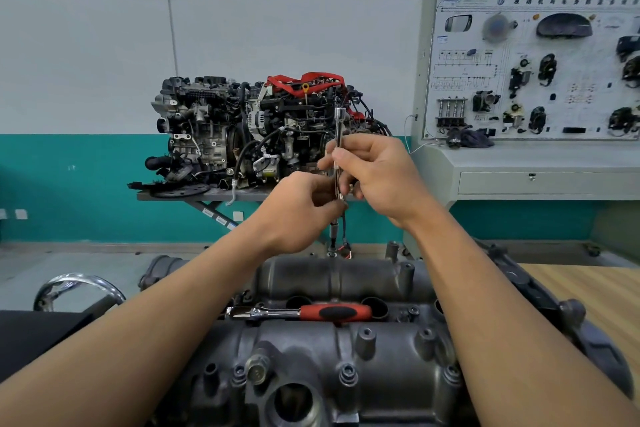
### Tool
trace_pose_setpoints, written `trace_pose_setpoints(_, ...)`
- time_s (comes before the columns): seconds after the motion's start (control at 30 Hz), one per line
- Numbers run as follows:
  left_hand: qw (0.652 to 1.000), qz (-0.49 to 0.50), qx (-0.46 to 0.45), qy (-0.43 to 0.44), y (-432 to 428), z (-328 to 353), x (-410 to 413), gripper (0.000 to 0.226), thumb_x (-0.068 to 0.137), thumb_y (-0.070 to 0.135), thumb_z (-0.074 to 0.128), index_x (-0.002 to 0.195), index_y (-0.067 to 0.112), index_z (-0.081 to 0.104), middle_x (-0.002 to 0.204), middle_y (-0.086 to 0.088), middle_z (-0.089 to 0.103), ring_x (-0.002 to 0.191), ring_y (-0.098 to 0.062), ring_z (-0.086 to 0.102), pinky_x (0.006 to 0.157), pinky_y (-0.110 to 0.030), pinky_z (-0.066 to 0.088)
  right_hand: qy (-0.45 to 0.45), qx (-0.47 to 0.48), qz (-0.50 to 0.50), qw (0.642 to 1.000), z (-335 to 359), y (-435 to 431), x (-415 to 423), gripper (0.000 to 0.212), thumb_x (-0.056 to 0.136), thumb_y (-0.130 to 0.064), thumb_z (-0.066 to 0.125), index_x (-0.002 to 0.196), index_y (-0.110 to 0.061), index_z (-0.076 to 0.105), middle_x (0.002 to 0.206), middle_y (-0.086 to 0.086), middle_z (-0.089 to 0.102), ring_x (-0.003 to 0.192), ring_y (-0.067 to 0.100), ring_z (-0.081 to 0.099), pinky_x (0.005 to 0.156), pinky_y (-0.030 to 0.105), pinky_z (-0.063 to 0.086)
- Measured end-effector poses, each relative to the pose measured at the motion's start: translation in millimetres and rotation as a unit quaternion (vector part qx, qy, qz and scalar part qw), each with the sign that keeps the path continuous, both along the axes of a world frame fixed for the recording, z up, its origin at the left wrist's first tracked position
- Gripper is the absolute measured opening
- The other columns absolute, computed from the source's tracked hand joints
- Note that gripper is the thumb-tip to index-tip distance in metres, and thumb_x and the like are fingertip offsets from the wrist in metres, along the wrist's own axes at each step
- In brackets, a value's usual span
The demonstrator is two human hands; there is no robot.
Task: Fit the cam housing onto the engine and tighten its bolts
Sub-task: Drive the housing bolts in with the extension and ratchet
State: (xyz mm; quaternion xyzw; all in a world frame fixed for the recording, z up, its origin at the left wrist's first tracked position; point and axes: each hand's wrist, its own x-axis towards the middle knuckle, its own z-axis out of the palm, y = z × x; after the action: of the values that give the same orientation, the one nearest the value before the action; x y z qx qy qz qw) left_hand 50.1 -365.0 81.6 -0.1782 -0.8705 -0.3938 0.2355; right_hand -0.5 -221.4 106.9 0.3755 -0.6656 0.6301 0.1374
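My left hand [304, 204] pinches the lower shaft of the extension bar [338, 135] and my right hand [377, 177] pinches it higher up, fingers curled round it; the bar stands near upright, its socket down on a bolt [332, 254] at the 12 o'clock edge of the cam housing [332, 274], which sits on the engine below me; I judge the risk is tilt: the socket could slip off or the bolt cross-thread; the ratchet [311, 313] lies loose toward 6 o'clock, where a dropped forearm could knock it; open room at 9 o'clock of the bar, wires [345, 236] hanging close at 3 o'clock
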Motion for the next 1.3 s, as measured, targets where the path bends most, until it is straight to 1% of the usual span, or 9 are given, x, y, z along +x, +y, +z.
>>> trace_pose_setpoints(0.17, 0.996, 0.067, 0.020, 0.049, 3.7, -1.0, -2.8, 0.016, 0.087, 0.022, 0.077, 0.083, 0.007, 0.075, 0.071, -0.006, 0.075, 0.067, -0.021, 0.072, 0.069, -0.043, 0.060, 0.012, -0.024, -0.087, 0.996, -3.5, -1.0, -3.8, 0.019, 0.079, -0.024, 0.084, 0.079, -0.017, 0.065, 0.071, 0.002, 0.068, 0.050, 0.009, 0.053, 0.055, 0.027, 0.048)
trace_pose_setpoints(0.37, 1.000, -0.003, -0.010, -0.010, -1.8, 2.1, -3.4, 0.011, 0.094, 0.004, 0.060, 0.096, -0.002, 0.069, 0.092, -0.025, 0.072, 0.084, -0.034, 0.070, 0.084, -0.056, 0.056, 0.004, 0.007, 0.030, 1.000, -0.2, 1.6, -1.0, 0.020, 0.100, -0.012, 0.057, 0.088, -0.014, 0.073, 0.082, 0.002, 0.076, 0.047, 0.011, 0.054, 0.043, 0.014, 0.040)
trace_pose_setpoints(0.57, 0.996, 0.054, 0.044, 0.052, 2.5, -0.1, -3.4, 0.014, 0.084, 0.022, 0.081, 0.080, 0.011, 0.073, 0.070, -0.003, 0.075, 0.064, -0.015, 0.072, 0.066, -0.037, 0.061, 0.048, -0.024, -0.117, 0.992, -4.5, -1.8, -6.7, 0.026, 0.079, -0.025, 0.084, 0.073, -0.012, 0.062, 0.063, 0.007, 0.066, 0.049, 0.013, 0.052, 0.052, 0.028, 0.047)
trace_pose_setpoints(0.7, 1.000, 0.016, 0.021, 0.013, -0.7, 2.8, -3.4, 0.011, 0.094, 0.006, 0.066, 0.100, 0.002, 0.074, 0.088, -0.011, 0.078, 0.085, -0.026, 0.075, 0.084, -0.048, 0.060, -0.005, 0.005, -0.030, 1.000, -0.9, 0.4, -3.3, 0.016, 0.094, -0.025, 0.068, 0.106, -0.015, 0.068, 0.086, -0.001, 0.076, 0.053, 0.010, 0.056, 0.050, 0.017, 0.045)
trace_pose_setpoints(0.83, 1.000, -0.011, 0.007, -0.009, -0.6, 2.9, -1.0, 0.014, 0.096, 0.009, 0.063, 0.101, 0.000, 0.072, 0.097, -0.024, 0.074, 0.092, -0.031, 0.072, 0.091, -0.054, 0.054, 0.013, 0.024, -0.006, 1.000, 0.1, 3.4, -2.0, 0.016, 0.097, -0.015, 0.061, 0.086, -0.013, 0.073, 0.075, -0.001, 0.075, 0.049, 0.006, 0.053, 0.045, 0.014, 0.041)
trace_pose_setpoints(0.97, 0.997, 0.051, 0.038, 0.051, 2.3, 0.8, -3.3, 0.017, 0.085, 0.025, 0.080, 0.085, 0.009, 0.075, 0.072, -0.003, 0.076, 0.066, -0.012, 0.073, 0.068, -0.036, 0.062, 0.055, -0.010, -0.142, 0.988, -4.1, 1.4, -8.2, 0.030, 0.079, -0.032, 0.083, 0.066, -0.018, 0.060, 0.056, -0.007, 0.059, 0.047, 0.006, 0.047, 0.050, 0.023, 0.042)
trace_pose_setpoints(1.03, 0.997, 0.052, 0.040, 0.049, 0.9, 2.1, -3.5, 0.012, 0.086, 0.018, 0.079, 0.080, 0.009, 0.075, 0.067, -0.003, 0.075, 0.061, -0.015, 0.072, 0.066, -0.038, 0.062, 0.040, -0.019, -0.121, 0.992, -3.9, 2.0, -9.7, 0.024, 0.080, -0.035, 0.081, 0.074, -0.021, 0.063, 0.065, -0.007, 0.064, 0.051, 0.004, 0.050, 0.053, 0.022, 0.043)
trace_pose_setpoints(1.13, 0.999, 0.025, 0.013, 0.015, -1.9, 3.6, -3.9, 0.011, 0.095, 0.010, 0.065, 0.091, 0.004, 0.074, 0.084, -0.017, 0.076, 0.083, -0.036, 0.072, 0.079, -0.052, 0.059, 0.002, 0.009, -0.009, 1.000, -1.0, 3.0, -6.7, 0.007, 0.095, -0.023, 0.065, 0.097, -0.018, 0.070, 0.086, -0.001, 0.076, 0.051, 0.007, 0.054, 0.048, 0.015, 0.042)
trace_pose_setpoints(1.3, 0.999, 0.025, 0.001, 0.033, 4.0, -1.1, -3.9, 0.017, 0.094, 0.022, 0.068, 0.091, 0.005, 0.072, 0.084, -0.015, 0.074, 0.079, -0.032, 0.069, 0.075, -0.044, 0.058, 0.018, 0.005, -0.056, 0.998, -2.8, 2.0, -6.3, 0.012, 0.087, -0.015, 0.075, 0.079, -0.017, 0.067, 0.068, -0.004, 0.073, 0.047, 0.004, 0.053, 0.050, 0.021, 0.047)
